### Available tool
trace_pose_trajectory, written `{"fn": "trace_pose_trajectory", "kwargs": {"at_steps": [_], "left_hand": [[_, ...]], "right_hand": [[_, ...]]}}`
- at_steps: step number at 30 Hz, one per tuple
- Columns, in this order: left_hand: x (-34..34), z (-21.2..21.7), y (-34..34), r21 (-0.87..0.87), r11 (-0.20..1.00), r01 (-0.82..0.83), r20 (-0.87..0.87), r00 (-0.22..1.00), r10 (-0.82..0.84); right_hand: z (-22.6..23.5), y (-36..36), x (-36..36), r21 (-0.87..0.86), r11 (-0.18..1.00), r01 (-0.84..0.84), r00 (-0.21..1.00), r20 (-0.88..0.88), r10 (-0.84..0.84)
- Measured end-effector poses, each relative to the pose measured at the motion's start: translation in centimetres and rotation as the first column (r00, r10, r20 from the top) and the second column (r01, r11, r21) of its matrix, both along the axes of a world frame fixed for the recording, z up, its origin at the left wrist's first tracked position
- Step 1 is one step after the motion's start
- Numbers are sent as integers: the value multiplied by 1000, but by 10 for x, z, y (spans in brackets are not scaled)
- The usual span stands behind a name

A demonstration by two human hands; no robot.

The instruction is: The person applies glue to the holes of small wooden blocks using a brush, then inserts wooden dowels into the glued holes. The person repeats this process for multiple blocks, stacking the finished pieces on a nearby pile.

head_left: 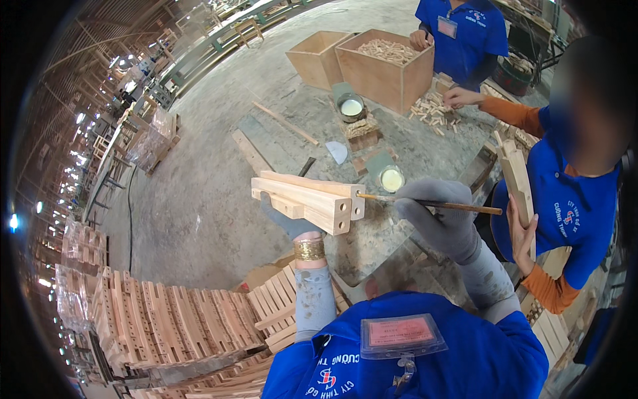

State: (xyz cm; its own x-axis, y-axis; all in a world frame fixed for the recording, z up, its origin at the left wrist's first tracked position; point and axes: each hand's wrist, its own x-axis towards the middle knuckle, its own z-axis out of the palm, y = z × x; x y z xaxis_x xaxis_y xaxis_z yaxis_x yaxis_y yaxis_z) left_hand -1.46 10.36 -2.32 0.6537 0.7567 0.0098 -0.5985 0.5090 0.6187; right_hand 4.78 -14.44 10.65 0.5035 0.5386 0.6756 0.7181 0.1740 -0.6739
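Note:
My left hand (pixel 282 214), in a grey glove, is closed under a few pale wooden bars (pixel 306 197) held together. Round holes show in their right-hand ends. My right hand (pixel 442 221), also gloved in grey, grips a thin brush (pixel 465 207) with a wooden handle. Its tip reaches a hole in the end of the rear bar; whether it goes inside I cannot tell. Just beyond the brush sits a small bowl of whitish liquid (pixel 391 179). Farther off, another bowl of whitish liquid (pixel 351 106) stands near a wooden block.
Stacked wooden bars (pixel 179 319) fill the lower left. At the right, a co-worker in blue (pixel 565 206) holds wooden pieces (pixel 516 174) and reaches toward loose dowels (pixel 432 112). Another person (pixel 465 40) stands by a wooden box of dowels (pixel 372 73).

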Motion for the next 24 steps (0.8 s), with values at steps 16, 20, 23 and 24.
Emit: {"fn": "trace_pose_trajectory", "kwargs": {"at_steps": [16,20,23,24], "left_hand": [[5,12,3,40,999,-8,-51,999,10],[3,12,4,49,996,-71,-81,994,75],[1,14,3,18,999,-43,-80,996,44],[-4,6,11,8,1000,-29,-46,999,29]], "right_hand": [[-23,-7,4,240,941,236,895,-431,-115],[-68,1,50,79,946,313,812,-539,-224],[-148,12,87,-196,898,393,817,-374,-439],[-177,17,96,-231,872,432,832,-272,-484]]}}
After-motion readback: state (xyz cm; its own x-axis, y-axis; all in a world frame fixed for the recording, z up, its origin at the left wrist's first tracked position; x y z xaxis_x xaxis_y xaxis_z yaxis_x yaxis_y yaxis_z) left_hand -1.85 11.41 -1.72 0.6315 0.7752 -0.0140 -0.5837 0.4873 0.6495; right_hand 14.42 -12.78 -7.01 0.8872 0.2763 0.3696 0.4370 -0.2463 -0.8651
